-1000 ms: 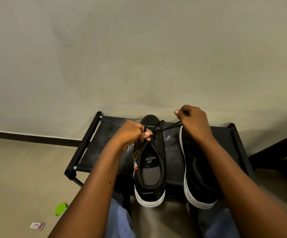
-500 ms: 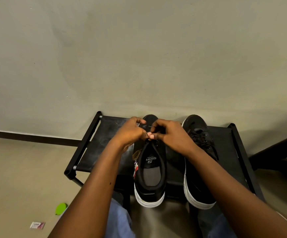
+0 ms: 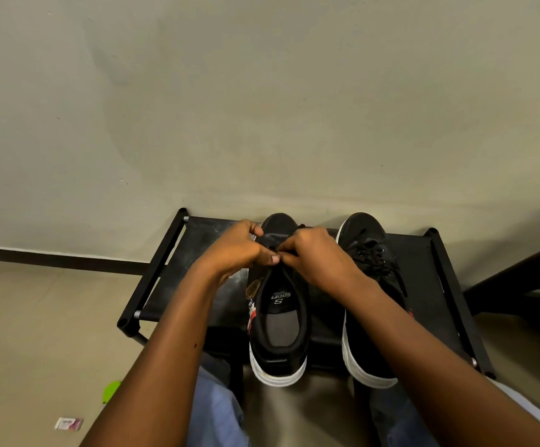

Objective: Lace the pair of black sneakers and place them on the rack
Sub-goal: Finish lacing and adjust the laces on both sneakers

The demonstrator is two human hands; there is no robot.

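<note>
**Both hands working the lace over the left-hand sneaker's tongue**

Two black sneakers are sitting side by side on top of the black rack point(image 3: 423, 279), toes pointing to 12 o'clock toward the wall and heels hanging a little over the near edge at 6 o'clock. The left hand point(image 3: 236, 250) and the right hand point(image 3: 317, 256) are meeting over the left-hand sneaker point(image 3: 278, 324), just above its open collar, fingers curled and fingertips nearly touching. They appear to be pinching the lace point(image 3: 272, 248) at the eyelets, though the strand itself is mostly hidden under the fingers, so exactly what each hand is gripping is hard to tell. The right-hand sneaker point(image 3: 368, 253) is lying at 3 o'clock from the hands, its lacing already looking crossed and full, and the right forearm is passing over it.

The shoe's long axis is running from 6 to 12 o'clock, straight away from the person, so the eyelet rows are lying one on each side of the hands, and each hand is equally near its own row. Judging by this, the lacing of the left-hand sneaker is the step in hand, near the top eyelets.
</note>
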